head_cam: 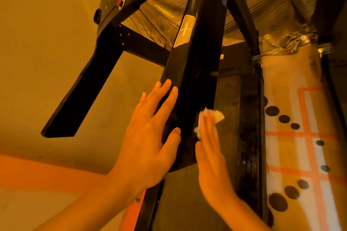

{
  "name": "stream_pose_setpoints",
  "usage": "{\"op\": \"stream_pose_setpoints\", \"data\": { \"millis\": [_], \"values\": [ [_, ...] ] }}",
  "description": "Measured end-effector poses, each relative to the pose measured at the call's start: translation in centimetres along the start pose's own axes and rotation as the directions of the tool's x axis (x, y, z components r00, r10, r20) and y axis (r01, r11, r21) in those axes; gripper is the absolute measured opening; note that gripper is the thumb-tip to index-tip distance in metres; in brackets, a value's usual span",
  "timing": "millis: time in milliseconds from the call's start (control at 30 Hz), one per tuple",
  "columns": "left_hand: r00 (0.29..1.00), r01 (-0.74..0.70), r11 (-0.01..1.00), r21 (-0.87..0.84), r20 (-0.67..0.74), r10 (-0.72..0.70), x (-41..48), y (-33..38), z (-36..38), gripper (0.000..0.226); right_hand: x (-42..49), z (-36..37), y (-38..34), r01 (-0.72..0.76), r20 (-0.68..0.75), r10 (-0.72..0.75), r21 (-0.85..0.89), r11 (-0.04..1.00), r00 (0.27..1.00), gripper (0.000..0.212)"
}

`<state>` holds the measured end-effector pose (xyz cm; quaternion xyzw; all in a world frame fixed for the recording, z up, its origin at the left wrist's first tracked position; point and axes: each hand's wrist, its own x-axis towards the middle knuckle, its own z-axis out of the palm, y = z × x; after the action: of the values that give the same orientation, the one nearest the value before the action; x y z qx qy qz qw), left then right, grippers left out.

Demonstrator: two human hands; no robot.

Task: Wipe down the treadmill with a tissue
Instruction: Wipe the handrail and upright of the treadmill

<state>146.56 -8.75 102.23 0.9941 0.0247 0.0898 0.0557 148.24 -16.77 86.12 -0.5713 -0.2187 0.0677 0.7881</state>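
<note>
A black treadmill handrail runs from the console at the top down to the centre. My left hand lies flat against its left side, fingers spread and holding nothing. On the rail's right side, my right hand presses a crumpled white tissue to the surface with flat fingers. The tissue shows above and to the left of my fingertips. The console with a red button sits at the upper left.
A second black handrail slopes down at the left. The dark treadmill deck lies below the rail. A mat with orange lines and black dots covers the floor at the right. Striped curtain fabric hangs behind.
</note>
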Motion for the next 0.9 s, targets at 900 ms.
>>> {"op": "stream_pose_setpoints", "data": {
  "millis": [900],
  "values": [
    [0.999, 0.038, 0.998, 0.051, -0.019, -0.037, -0.1, 0.6, 0.2, 0.074, 17.8, -4.3, -0.7, -0.166, -0.042, 0.162, -0.155, 0.974, 0.986, 0.054]
  ]
}}
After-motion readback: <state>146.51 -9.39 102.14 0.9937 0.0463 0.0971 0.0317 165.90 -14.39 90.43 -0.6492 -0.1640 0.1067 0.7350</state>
